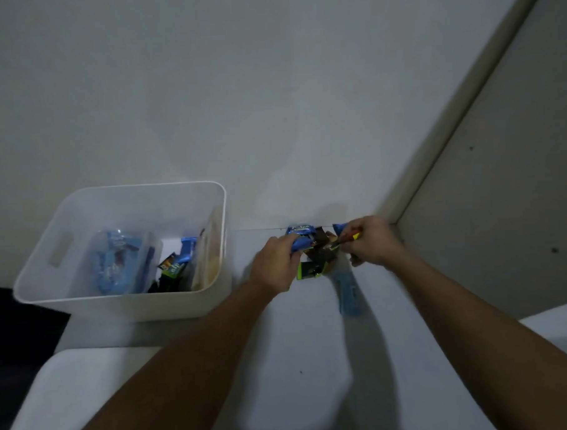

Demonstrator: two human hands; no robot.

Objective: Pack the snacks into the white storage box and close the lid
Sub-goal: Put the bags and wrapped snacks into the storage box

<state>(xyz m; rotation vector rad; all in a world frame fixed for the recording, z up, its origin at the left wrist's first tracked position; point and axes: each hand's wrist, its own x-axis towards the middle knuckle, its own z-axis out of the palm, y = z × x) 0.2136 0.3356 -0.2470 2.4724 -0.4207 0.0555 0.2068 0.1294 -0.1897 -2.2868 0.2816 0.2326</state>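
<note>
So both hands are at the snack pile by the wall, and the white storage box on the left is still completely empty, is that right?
Not quite. The head view shows the white storage box already holds several snacks, mostly blue packets plus a dark green one. The rest stands: the left hand and right hand are both at the snack pile by the wall.

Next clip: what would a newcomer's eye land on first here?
Both hands meet at the back of the white surface, the left hand closed on a blue packet and the right hand pinching a red-and-yellow wrapper, over a small heap of dark and green snacks. To the left stands the open white box, already holding blue packets.
</note>
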